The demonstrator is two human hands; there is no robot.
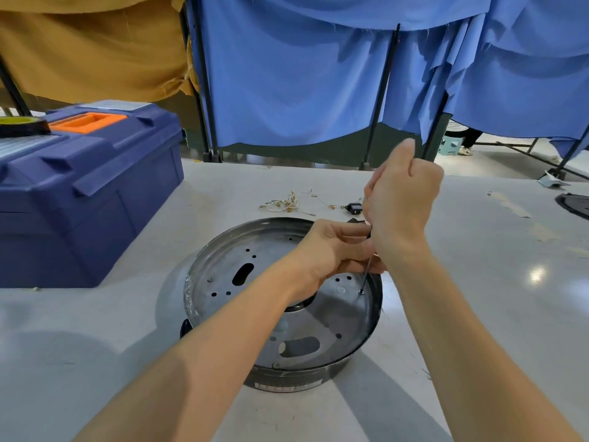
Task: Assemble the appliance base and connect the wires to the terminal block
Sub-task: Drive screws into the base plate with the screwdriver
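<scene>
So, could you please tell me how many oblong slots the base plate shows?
2: one slot at the base plate's far left, another near its front edge; the left arm could hide more.

Base (242, 282) at centre front of table (95, 330). Toolbox (86, 193) at left rear, tape roll (20, 125) on its lid. Wires (293, 202) behind base, small part (354, 208) just right of them. Screwdriver (366, 275) stands on base's right side, left hand (331, 250) below right hand (401, 202). Curtains (287, 90) behind table.
</scene>
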